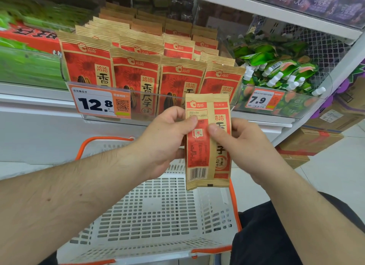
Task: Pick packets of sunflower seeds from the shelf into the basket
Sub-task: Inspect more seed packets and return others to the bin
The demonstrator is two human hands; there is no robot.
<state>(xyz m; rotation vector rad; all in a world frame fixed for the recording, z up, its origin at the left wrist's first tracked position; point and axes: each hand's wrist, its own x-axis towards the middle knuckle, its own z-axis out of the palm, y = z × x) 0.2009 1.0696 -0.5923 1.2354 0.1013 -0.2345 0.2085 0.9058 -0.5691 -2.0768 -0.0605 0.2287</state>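
Packets (208, 140) pinched upright by both hands – left hand (167, 138), right hand (243, 146) – above basket (158, 215)

Packets (208, 140) red and tan; basket (158, 215) white, orange handles (235, 209).

A shop: stocked shelf (256, 124), price tags (92, 103), white shopping basket (150, 215).

White shelf (49, 104) with a clear front lip, carrying upright rows of red-and-tan sunflower seed packets (136, 75) behind a 12.8 price tag (94, 102). Just right, a heap of green pouches (276, 67) above a 7.9 tag (260, 100).
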